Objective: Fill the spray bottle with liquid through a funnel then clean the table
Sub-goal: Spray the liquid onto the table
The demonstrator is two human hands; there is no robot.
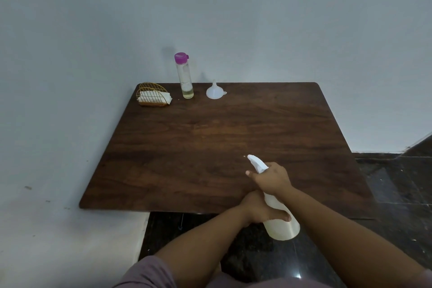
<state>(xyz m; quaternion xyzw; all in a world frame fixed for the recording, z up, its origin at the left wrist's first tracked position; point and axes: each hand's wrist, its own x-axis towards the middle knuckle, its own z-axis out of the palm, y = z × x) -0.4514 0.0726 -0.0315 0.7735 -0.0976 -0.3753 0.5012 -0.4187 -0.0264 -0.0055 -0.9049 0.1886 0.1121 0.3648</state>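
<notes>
Over table point(210, 138) edge, both hands apparently around spray bottle point(281, 224).

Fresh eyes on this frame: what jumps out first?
Both hands on the white spray bottle at the table's near edge: the right hand grips its spray head, the left hand holds its body. Next, along the far edge of the dark wooden table: a gold wire napkin holder, a tall clear bottle with a purple cap, and a white funnel.
</notes>
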